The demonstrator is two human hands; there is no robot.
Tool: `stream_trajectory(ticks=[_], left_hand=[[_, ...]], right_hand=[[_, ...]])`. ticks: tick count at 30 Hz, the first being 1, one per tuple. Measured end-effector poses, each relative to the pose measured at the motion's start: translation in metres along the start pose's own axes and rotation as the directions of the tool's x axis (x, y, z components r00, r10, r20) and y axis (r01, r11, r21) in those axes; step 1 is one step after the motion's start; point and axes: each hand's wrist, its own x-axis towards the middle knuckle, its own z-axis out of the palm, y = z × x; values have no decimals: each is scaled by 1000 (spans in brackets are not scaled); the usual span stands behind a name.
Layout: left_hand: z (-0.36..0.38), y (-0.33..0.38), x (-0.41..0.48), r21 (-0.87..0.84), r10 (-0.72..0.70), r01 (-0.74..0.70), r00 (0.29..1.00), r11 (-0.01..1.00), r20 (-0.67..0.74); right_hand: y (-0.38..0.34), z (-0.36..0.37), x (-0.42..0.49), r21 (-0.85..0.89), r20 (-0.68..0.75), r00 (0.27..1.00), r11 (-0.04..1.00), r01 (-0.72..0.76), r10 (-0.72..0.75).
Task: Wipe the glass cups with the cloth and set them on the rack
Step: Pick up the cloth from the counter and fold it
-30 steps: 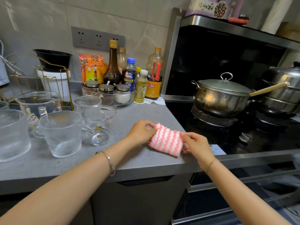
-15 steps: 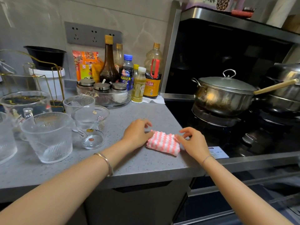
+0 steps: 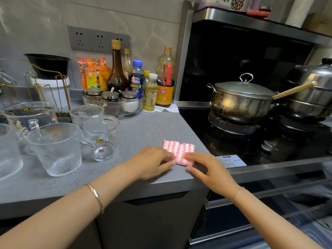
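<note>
A pink-and-white striped cloth lies flat on the grey counter near its right front corner. My left hand rests on the cloth's near left edge and my right hand on its near right edge, fingers laid over it. Several glass cups stand to the left: a ribbed cup, a printed cup, another ribbed cup behind, and a large glass jug. The gold wire rack stands at the back left.
Sauce bottles and a glass bowl of spice jars line the back wall. Right of the counter is a black stove with a lidded steel pot and a steamer. A black bowl sits on a white tub by the rack.
The cloth was held up between both hands, then came down flat on the counter. Both hands have shifted onto its near edge.
</note>
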Motion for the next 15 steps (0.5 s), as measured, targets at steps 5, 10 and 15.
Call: stream_trajectory(ticks=[5, 10, 15], left_hand=[[-1, 13, 20, 63, -49, 54, 996, 997, -74], [-14, 15, 21, -267, -203, 148, 960, 952, -191], [-51, 12, -3, -588, -290, 127, 938, 799, -191]], right_hand=[[-2, -6, 20, -35, -17, 1000, 999, -11, 11], [-23, -23, 31, 354, -13, 983, 920, -166, 182], [-63, -26, 28, 745, 218, 956, 600, -292, 195]])
